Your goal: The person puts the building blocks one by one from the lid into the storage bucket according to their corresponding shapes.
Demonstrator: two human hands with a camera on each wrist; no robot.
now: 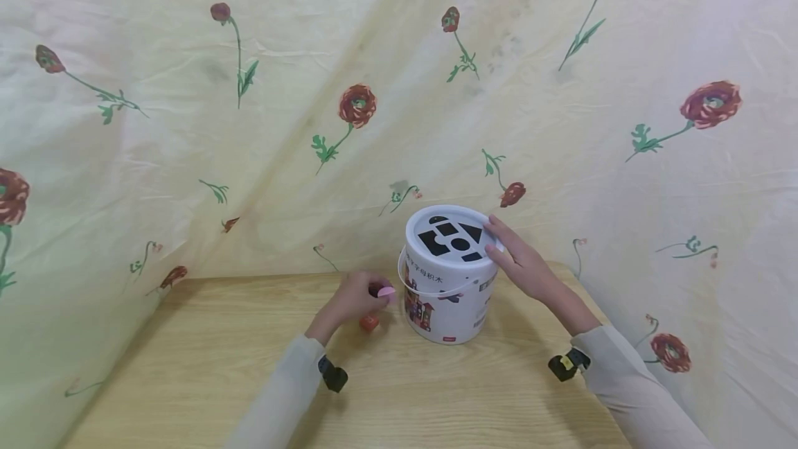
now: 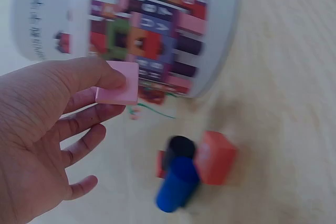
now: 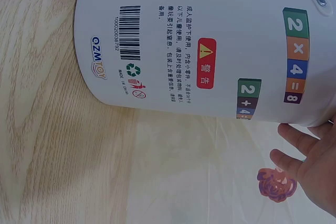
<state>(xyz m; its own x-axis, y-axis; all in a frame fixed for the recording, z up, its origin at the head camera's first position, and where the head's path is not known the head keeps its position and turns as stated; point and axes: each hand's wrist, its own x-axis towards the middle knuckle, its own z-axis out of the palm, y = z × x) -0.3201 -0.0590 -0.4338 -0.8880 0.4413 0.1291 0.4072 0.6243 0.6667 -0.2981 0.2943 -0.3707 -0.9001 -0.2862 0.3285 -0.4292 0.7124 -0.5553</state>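
A light-brown, wood-grained flat table (image 1: 193, 359) spans the lower part of the head view. Behind the table hangs a pale cream, creased cloth sheet (image 1: 280, 151) printed with red, green-stemmed flowers (image 1: 357, 106), which also runs along the table's left and right sides

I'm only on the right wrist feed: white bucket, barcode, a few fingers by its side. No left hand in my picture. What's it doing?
Observer: The left hand pinches a pink block in front of the bucket's printed wall.

Operator: Anything on the table near that hand?

Observer: Yes, a red block, a blue cylinder and a black cylinder are clustered there.

Operator: Bucket top open or covered? I can't see it.

Observer: Covered. The white lid is on, with shaped cut-outs, including a round one and a triangle.
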